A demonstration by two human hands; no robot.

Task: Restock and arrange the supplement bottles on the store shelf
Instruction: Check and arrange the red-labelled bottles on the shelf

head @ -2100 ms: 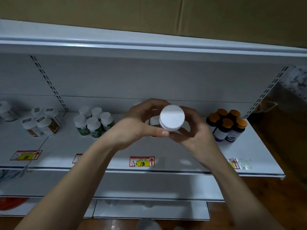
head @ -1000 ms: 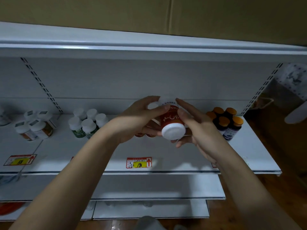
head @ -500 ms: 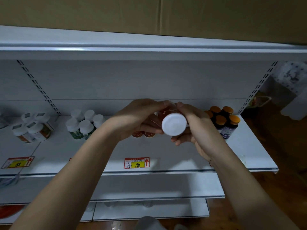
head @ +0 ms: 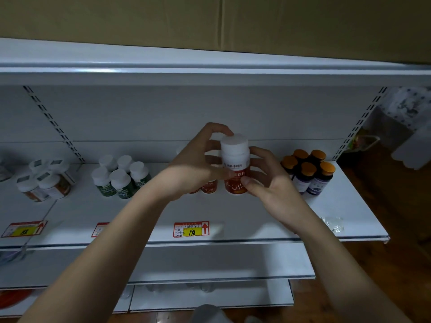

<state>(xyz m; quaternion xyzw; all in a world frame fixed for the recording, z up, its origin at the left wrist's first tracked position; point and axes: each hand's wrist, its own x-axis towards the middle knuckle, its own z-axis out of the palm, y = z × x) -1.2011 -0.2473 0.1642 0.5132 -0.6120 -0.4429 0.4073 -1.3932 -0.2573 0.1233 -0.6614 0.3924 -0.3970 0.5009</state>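
1. Holding status: the left hand [head: 198, 169] and the right hand [head: 268, 183] both curl their fingers round the white-capped plastic supplement bottle with the red-orange label [head: 235, 166]. It stands upright, cap up, between the hands above the white metal store shelf [head: 256, 220].
2. Location: the held bottle is just in front of and beside the matching red-labelled bottles [head: 208, 186] standing on the shelf, partly hidden by the left hand. Contact between its base and the shelf cannot be confirmed.
3. Risk, collision: lowering the bottle too close to the matching bottles is likely to knock them over.
4. Risk, drift: a rightward set-down could crowd the cluster of dark bottles with orange caps [head: 307, 173].
5. Risk, orientation: releasing with a twist would probably turn the label away from the front, above the red-and-yellow price tag [head: 191, 229].
6. Change: half a second earlier the bottle is tipped with its cap facing the camera; now it is upright, label forward.
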